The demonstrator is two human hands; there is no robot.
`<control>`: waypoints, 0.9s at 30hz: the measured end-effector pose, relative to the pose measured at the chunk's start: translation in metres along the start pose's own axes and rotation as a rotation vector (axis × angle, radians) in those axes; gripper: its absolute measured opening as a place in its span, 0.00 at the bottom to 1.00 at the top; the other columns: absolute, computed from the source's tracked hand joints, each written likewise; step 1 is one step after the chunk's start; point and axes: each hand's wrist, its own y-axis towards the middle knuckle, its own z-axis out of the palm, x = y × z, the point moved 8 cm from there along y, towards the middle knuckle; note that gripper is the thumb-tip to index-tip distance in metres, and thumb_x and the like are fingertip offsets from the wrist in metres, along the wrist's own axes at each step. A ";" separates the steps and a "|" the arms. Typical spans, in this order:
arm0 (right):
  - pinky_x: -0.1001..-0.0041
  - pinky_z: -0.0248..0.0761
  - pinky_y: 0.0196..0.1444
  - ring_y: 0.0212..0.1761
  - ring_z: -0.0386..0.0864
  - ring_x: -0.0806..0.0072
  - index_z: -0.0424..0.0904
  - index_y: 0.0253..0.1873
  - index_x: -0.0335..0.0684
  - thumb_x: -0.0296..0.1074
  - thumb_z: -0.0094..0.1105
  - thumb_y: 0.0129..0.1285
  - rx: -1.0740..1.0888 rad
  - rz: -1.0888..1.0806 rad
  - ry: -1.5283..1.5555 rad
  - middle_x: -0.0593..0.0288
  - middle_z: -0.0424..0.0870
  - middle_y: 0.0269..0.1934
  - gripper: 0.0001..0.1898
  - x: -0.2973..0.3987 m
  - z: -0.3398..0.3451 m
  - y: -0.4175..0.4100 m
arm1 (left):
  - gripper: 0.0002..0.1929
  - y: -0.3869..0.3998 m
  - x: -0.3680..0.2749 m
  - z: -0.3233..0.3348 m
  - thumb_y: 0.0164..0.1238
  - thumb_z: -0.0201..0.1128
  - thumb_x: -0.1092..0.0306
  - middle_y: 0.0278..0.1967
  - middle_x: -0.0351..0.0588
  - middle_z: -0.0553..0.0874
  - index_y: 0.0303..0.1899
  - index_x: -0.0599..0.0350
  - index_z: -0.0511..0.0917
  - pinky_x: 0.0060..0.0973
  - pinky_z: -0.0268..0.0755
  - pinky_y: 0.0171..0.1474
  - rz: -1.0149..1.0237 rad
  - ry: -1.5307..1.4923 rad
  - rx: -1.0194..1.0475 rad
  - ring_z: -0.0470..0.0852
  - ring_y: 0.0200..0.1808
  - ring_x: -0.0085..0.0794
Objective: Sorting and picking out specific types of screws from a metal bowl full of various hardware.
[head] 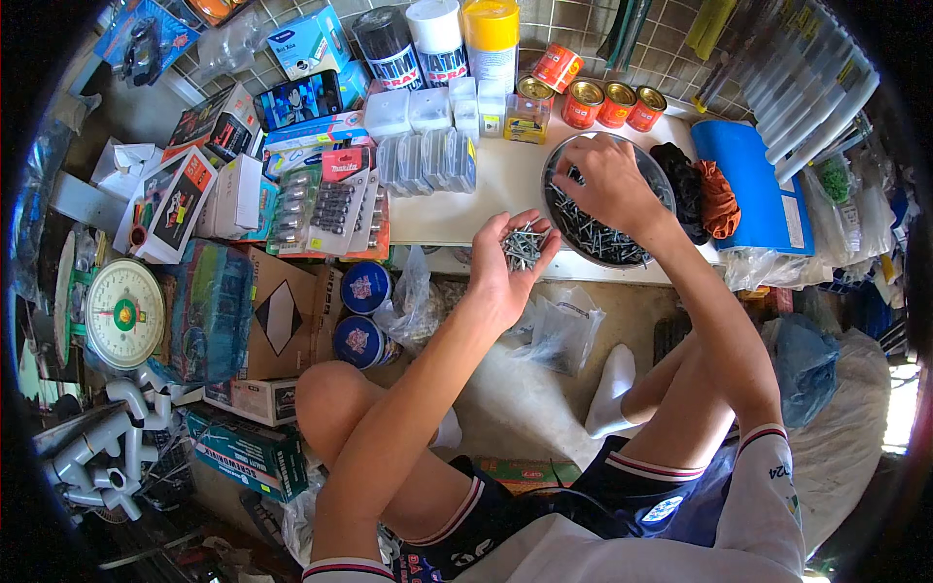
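My left hand [503, 266] is turned palm up in front of the white bench, its fingers curled around a small heap of silvery screws [523, 246]. To its right, my right hand [609, 178] hangs over a round metal bowl [548, 211], with the fingers bent down toward the contents. Many loose screws [601, 232], some dark and some shiny, fill the bowl. The right fingertips partly hide behind the hand, so whether they pinch a screw cannot be seen.
Small clear plastic boxes [426, 160], spray cans [437, 44], red tins [583, 102] and a playing phone [299, 100] line the bench's back and left. Black and rust-coloured cloths [718, 200] lie beside the bowl, near a blue folder [754, 189]. A dial scale [125, 313] stands left.
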 end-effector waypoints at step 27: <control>0.59 0.80 0.46 0.40 0.88 0.52 0.86 0.48 0.35 0.38 0.62 0.69 -0.115 0.033 0.273 0.47 0.89 0.38 0.13 -0.009 -0.049 -0.026 | 0.18 -0.009 0.009 -0.014 0.82 0.49 0.62 0.43 0.54 0.85 0.52 0.71 0.79 0.36 0.82 0.61 -0.061 0.050 0.004 0.85 0.49 0.41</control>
